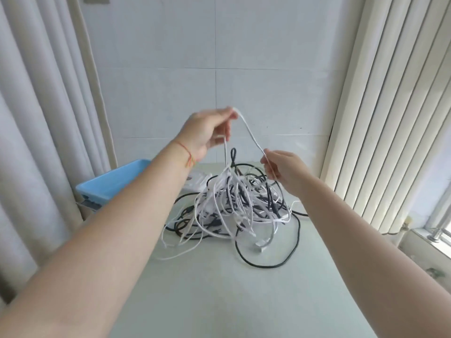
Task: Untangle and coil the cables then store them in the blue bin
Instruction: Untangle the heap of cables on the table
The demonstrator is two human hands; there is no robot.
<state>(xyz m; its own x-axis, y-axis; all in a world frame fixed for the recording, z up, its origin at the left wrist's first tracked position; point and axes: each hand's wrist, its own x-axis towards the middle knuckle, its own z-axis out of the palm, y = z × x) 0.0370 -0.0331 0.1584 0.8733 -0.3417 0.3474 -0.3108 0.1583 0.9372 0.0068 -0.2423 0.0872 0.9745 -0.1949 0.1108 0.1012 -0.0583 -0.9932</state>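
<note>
While both hands pinch a white cable (251, 132), curtains (36, 118) flank the blue bin (114, 181).

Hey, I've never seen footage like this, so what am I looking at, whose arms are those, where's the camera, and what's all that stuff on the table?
There is no machine here. A camera worn on a person's head looks forward and down, so both arms reach out from below. On the pale table lies a tangle of white and black cables, with a blue bin at its left edge. The left hand pinches a white cable raised above the pile, and the right hand holds the same cable lower down. The person is drawing it out of the tangle.
</note>
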